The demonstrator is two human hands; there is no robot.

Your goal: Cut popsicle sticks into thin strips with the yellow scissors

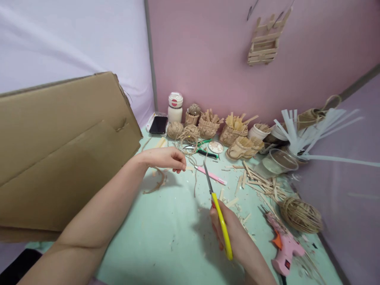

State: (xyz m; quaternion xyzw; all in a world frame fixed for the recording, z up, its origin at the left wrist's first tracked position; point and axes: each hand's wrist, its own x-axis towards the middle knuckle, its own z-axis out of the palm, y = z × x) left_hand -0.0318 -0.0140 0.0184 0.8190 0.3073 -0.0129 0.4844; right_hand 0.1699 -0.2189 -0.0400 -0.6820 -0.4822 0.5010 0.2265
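My right hand [228,225] is wrapped round yellow-handled scissors [218,213], whose blades point up and away over the table and look nearly together. My left hand [173,159] hovers farther back and to the left, its fingers curled into a pinch. What lies between those fingertips is hidden. Below the left wrist a piece of brown twine [160,183] curves over the green tabletop. Beyond the scissor tips lies a pink craft knife [211,175]. Green-and-black pliers [204,151] rest behind it, beside a loose tangle of twine [190,138].
A large cardboard sheet [65,150] leans at the left. Along the back stand a white bottle [175,113], a phone [158,125] and stick-filled baskets [209,124]. At the right are scattered wooden sticks [264,182], a twine ball [301,215], a clear cup [276,164] and a pink glue gun [285,245].
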